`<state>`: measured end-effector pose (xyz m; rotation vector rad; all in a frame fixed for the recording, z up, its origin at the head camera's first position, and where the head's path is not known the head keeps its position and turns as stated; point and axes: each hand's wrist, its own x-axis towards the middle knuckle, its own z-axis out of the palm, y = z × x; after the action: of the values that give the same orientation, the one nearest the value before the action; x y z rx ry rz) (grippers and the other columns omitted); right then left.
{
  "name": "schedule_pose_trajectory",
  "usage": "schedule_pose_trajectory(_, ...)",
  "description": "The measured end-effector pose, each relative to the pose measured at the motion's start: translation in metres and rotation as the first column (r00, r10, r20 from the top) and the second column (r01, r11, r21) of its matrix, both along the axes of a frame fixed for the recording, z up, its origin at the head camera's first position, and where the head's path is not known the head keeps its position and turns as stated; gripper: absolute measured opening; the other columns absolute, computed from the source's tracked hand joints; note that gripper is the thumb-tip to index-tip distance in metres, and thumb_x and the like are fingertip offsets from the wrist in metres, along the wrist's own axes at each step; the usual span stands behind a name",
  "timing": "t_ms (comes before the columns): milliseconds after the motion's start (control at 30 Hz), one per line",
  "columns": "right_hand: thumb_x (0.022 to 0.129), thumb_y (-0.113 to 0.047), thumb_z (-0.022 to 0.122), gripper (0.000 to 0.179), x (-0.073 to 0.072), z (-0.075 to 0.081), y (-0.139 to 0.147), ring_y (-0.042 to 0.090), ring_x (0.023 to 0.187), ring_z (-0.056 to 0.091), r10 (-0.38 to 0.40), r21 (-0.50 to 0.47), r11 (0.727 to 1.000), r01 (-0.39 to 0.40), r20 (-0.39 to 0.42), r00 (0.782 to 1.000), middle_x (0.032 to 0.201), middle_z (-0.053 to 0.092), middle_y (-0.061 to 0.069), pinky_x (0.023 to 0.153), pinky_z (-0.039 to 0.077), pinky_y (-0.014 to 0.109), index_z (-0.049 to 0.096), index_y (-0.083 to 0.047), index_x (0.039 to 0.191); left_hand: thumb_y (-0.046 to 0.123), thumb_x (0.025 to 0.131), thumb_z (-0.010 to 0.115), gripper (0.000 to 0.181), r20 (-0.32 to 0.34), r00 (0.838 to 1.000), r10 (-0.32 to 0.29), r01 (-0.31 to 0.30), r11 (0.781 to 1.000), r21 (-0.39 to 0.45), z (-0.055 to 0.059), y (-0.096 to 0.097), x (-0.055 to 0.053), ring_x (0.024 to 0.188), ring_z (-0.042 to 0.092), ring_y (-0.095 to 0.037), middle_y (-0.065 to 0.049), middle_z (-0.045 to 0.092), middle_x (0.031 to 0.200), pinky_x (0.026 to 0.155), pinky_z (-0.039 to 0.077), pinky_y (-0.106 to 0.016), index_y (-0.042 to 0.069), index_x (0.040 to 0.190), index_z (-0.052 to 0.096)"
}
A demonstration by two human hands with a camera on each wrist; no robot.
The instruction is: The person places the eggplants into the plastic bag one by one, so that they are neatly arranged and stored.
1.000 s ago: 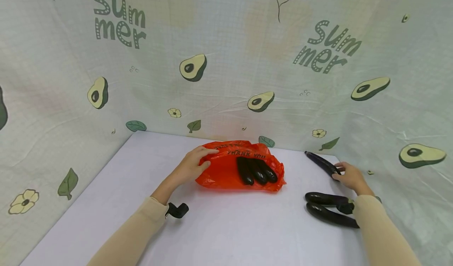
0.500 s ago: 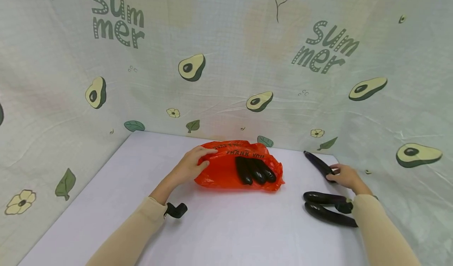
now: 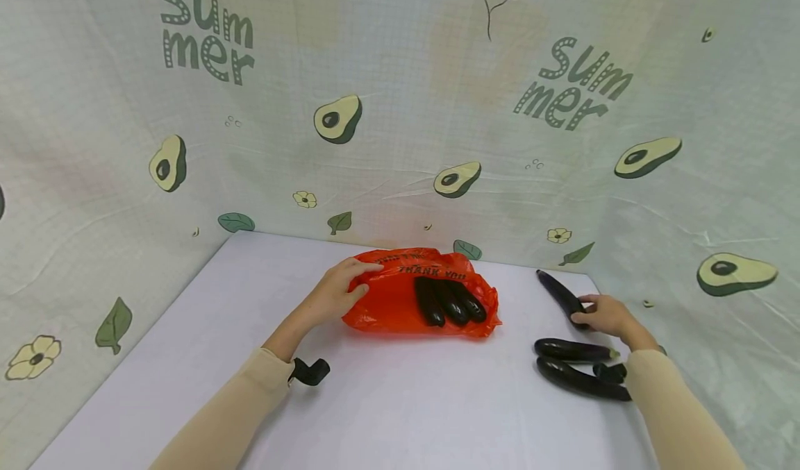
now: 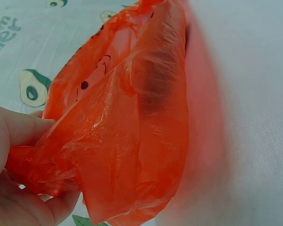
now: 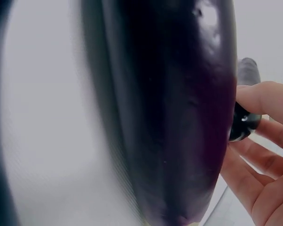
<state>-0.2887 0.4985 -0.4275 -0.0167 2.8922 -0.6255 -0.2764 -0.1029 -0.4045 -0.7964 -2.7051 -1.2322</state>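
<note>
My left hand [image 3: 340, 291] pinches the left edge of a red plastic bag [image 3: 381, 310] printed "THANK YOU". In the left wrist view, thumb and fingers grip the bunched plastic. Several dark eggplants [image 3: 451, 302] lie side by side in the bag's mouth, their far ends hidden under the film. At the right, my right hand [image 3: 609, 315] holds the near end of a long eggplant [image 3: 558, 292] that slants away on the table. Thumb and fingers sit around its dark tip [image 5: 242, 125] in the right wrist view.
Two more eggplants, an upper one [image 3: 571, 350] and a lower one [image 3: 578, 380], lie by my right forearm; the upper one fills much of the right wrist view. Patterned cloth [image 3: 400, 144] walls the white table [image 3: 437, 407] at the back and sides.
My right hand has shifted slightly left and nearer with the eggplant's near end, turning the eggplant a little. The left hand and the bag stay as they were.
</note>
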Motion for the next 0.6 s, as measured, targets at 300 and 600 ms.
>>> schedule_pose_trajectory(300,0.096,-0.028,0.075,0.074,0.007,0.0,-0.004,0.028,0.084,0.076,-0.03,-0.005,1.0,0.03,-0.034,0.999,0.121,0.066,0.041,0.088,0.057,0.062,0.047,0.021,0.143,0.002,0.102,0.067,0.048,-0.006,1.0,0.002,-0.002,1.0,-0.002,0.001,0.0,0.0,0.138,0.054,-0.036,-0.013,0.06,0.145,0.114,0.047,-0.058,0.016,0.148,0.063)
schedule_pose_trajectory(600,0.092,-0.031,0.078,0.072,0.019,0.026,-0.02,0.036,0.088,0.074,-0.024,0.042,0.999,0.031,-0.156,0.987,0.108,0.072,0.034,0.076,0.059,0.051,0.054,0.019,0.137,0.004,0.103,0.067,0.048,0.008,1.0,0.004,-0.004,1.0,-0.001,0.0,0.001,-0.001,0.14,0.053,-0.036,-0.013,0.058,0.148,0.115,0.047,-0.057,0.017,0.149,0.063)
